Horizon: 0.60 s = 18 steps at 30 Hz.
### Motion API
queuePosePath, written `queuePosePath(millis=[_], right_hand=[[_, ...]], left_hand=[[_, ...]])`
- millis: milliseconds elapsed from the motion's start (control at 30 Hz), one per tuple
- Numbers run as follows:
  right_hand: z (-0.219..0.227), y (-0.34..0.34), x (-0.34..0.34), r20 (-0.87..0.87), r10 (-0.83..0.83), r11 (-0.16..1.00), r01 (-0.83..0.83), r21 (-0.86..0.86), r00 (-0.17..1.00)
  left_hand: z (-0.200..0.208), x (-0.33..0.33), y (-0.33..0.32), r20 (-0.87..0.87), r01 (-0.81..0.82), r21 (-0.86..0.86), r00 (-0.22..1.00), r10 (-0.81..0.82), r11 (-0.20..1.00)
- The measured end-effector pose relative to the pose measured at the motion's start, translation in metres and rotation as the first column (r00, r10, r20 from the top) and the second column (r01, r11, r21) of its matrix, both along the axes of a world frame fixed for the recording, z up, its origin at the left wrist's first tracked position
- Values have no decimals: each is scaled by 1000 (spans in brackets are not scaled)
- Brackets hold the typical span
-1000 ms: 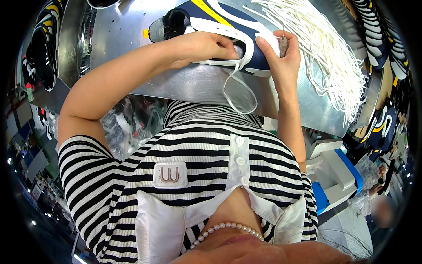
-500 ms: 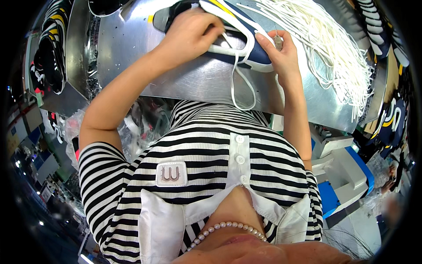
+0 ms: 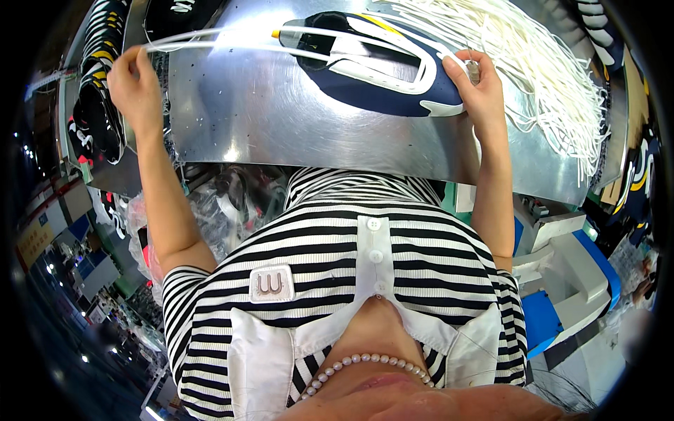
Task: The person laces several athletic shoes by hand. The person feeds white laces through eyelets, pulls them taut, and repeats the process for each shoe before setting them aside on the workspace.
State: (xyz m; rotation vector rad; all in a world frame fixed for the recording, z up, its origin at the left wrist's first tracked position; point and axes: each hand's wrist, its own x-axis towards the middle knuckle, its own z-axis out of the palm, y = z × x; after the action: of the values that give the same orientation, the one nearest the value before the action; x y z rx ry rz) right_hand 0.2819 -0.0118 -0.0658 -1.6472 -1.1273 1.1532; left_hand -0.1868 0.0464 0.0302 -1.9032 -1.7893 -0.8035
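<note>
A navy shoe upper (image 3: 372,98) with white trim and a yellow stripe lies on the metal tabletop, its toe toward the right. Out to the far left, my left hand (image 3: 137,91) is closed in a pinch on a white shoelace (image 3: 225,45). Two nearly parallel strands of that lace run taut from my fingers to the upper's throat. My right hand (image 3: 481,88) grips the toe end of the upper between thumb and fingers. A small metal piece (image 3: 472,70) with a thin needle-like tip shows between these fingers; its kind is unclear.
A large bundle of loose white laces (image 3: 540,91) covers the right of the metal table (image 3: 239,112). Stacked uppers (image 3: 102,112) stand at the left, beside another dark shoe (image 3: 181,17). Clear plastic bags (image 3: 232,200) sit below the table edge. A grey-and-blue machine (image 3: 562,281) is at lower right.
My left hand has moved from over the upper far out to the left, drawing the lace out straight. The loop that hung below the upper is gone. My right hand stays at the toe.
</note>
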Motion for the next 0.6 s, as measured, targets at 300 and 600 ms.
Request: queuePosePath(millis=[300,600], right_hand=[[18,2,-2,707,-48,973,-126,192,706],[47,-6,-38,-529,169,983,-180,31,832]], left_hand=[[54,215,-17,354,952,-248,261,-898,179],[4,246,12,269,889,-271,439,-857,370]])
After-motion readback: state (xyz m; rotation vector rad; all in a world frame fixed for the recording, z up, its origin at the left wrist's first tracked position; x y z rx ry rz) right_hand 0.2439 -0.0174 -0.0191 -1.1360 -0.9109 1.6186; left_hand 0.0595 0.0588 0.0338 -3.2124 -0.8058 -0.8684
